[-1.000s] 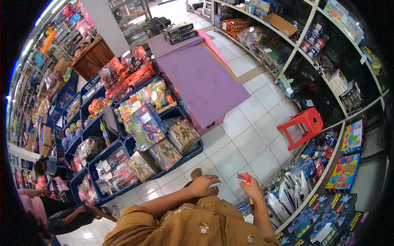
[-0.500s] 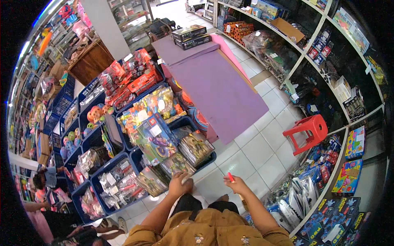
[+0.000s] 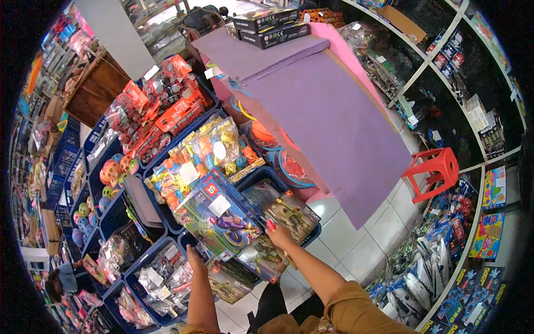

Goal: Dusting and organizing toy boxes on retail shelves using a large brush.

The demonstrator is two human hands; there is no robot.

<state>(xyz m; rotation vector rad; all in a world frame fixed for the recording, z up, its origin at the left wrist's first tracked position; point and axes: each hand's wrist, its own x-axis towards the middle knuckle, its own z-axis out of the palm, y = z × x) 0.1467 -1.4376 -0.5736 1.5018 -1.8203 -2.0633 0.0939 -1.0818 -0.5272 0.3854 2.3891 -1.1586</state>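
My right hand (image 3: 281,237) is closed round a slim red pen-like thing (image 3: 271,224). It is over several flat toy packs with brown-green military pictures (image 3: 264,255), at the near end of a blue crate. My left hand (image 3: 196,260) is at the left edge of these packs, seen edge-on with its fingers stretched; whether it touches them I cannot tell. A large blue-green toy pack (image 3: 214,207) with a white label lies on top, just beyond my hands. More military-picture packs (image 3: 283,206) stand in the crate to its right.
Blue crates (image 3: 158,245) of bagged toys spread to the left. A purple-topped table (image 3: 328,122) stands ahead, with black boxes (image 3: 272,28) at its far end. At right are a red stool (image 3: 434,172) and curved shelves (image 3: 417,83). White tiles (image 3: 356,239) cover the floor.
I have leaned forward toward the crates. My right hand, with the red thing in it, has moved left over the military-picture packs. My left hand has shifted left to their edge.
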